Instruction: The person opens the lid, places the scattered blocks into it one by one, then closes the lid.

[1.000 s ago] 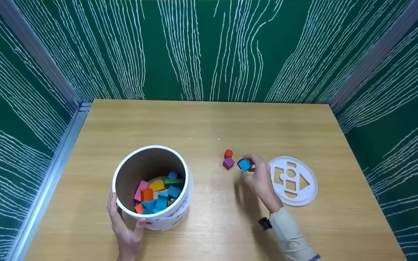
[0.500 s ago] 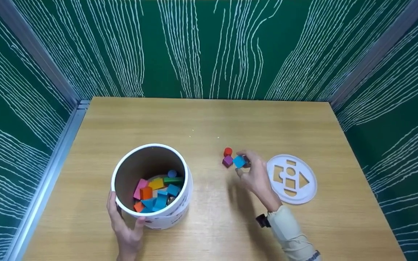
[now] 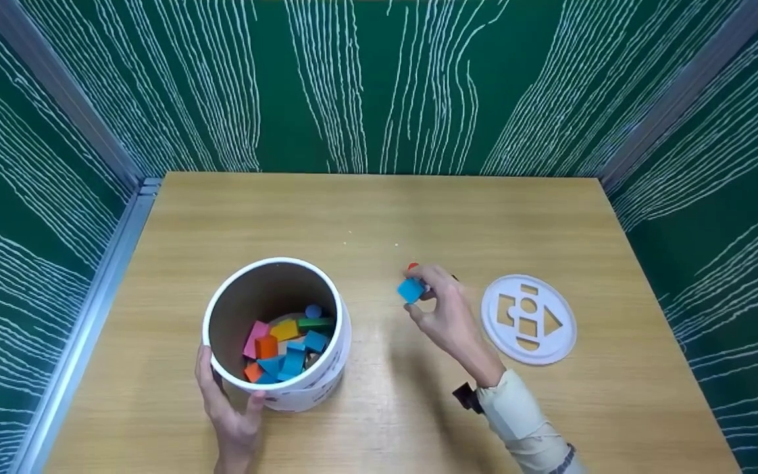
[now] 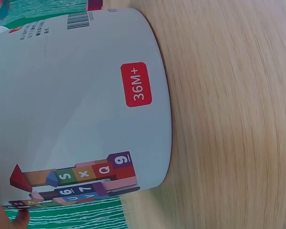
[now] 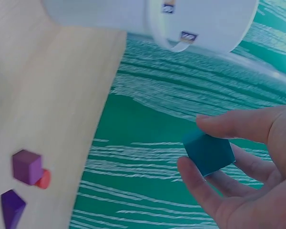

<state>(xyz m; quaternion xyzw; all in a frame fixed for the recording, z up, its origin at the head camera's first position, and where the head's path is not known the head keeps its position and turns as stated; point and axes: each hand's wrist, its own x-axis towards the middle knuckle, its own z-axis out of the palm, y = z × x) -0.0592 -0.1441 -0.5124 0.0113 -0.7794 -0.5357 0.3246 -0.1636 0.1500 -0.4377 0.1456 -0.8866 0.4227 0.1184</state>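
Note:
My right hand (image 3: 446,313) pinches a blue cube (image 3: 410,290) between thumb and fingertips, raised above the table. The blue cube (image 5: 209,152) shows plainly in the right wrist view. Below it on the table are a purple cube (image 5: 27,167), a partly covered red cylinder (image 5: 44,179) and a dark purple pointed block (image 5: 12,208); in the head view my hand mostly hides them. My left hand (image 3: 234,421) holds the near left side of a round white bucket (image 3: 310,398), thumb near the rim. Several coloured blocks (image 3: 292,362) lie inside the bucket.
A round white lid (image 3: 560,349) with shaped cut-outs lies on the wooden table (image 3: 379,217), right of my right hand. Green walls (image 3: 313,85) with white lines stand behind and at both sides. A metal rail (image 3: 99,303) runs along the left edge.
My right hand has carried the blue cube left and slightly up in the head view, from beside the purple cube to over it. The left hand and bucket stay in place.

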